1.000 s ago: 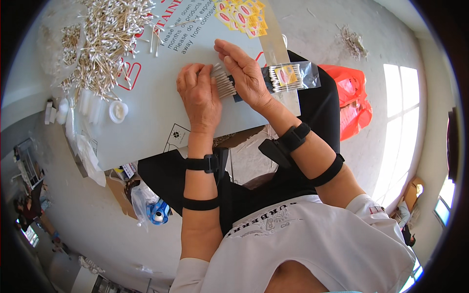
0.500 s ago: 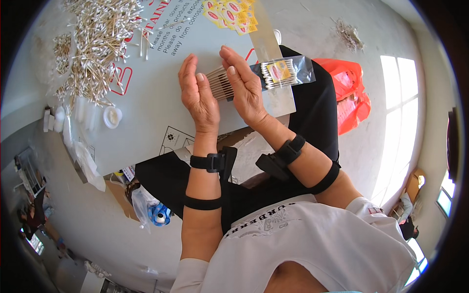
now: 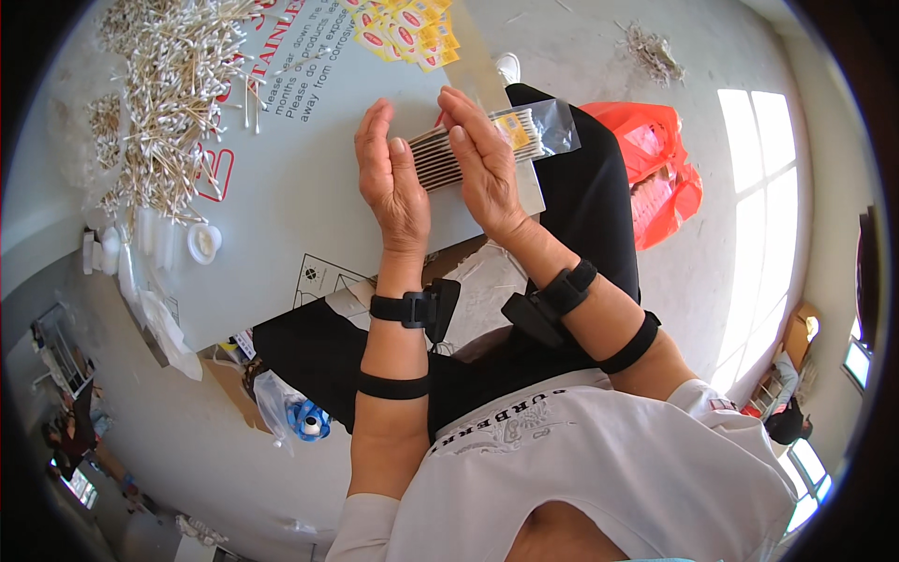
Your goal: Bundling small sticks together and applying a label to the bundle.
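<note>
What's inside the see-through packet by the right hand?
White-tipped cotton swabs, with a yellow label over them, show inside the clear packet. The right hand hides its left end, so I can't tell whether the sticks on that side go inside too.

In the middle, a row of swabs (image 3: pixel 437 161) is forming beige and dark stripes; just right, a label (image 3: pixel 512 130) is showing yellow. Far left, a heap of swabs (image 3: pixel 173 103) is mixing white tips with tan sticks. At the far side, loose labels (image 3: pixel 405 33) are displaying red ovals on yellow. The grey tabletop (image 3: pixel 267 234) is carrying red and black print. Right, a plastic bag (image 3: pixel 679 183) is appearing orange-red. Near, a white shirt (image 3: pixel 599 468) is bearing black lettering.
</note>
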Demonstrator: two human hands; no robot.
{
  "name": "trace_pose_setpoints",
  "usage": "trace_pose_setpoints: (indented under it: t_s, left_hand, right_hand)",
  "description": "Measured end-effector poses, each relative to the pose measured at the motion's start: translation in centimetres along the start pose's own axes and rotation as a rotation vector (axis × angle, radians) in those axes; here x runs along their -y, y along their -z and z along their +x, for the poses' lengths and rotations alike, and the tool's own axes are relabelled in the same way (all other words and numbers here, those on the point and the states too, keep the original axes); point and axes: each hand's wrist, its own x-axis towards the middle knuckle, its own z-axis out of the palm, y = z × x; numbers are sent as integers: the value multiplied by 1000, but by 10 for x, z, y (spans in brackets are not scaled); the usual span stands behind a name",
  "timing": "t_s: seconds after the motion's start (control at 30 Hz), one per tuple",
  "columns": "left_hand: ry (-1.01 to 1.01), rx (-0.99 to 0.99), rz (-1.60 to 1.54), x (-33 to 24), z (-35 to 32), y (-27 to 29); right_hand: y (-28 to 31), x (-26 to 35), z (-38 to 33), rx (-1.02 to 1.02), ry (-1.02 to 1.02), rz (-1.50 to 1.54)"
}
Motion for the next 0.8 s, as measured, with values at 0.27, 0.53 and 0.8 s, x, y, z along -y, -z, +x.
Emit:
trace_pose_setpoints:
  t_s: [0.27, 0.53, 0.8]
  left_hand:
    - [-236, 425, 764, -23, -15, 45]
    - [-169, 579, 933, -14, -26, 55]
    - [-168, 548, 923, -16, -32, 40]
  right_hand:
    - [40, 36, 14, 587, 349, -881]
    - [37, 27, 10, 693, 495, -940]
    - [38, 19, 12, 680, 533, -988]
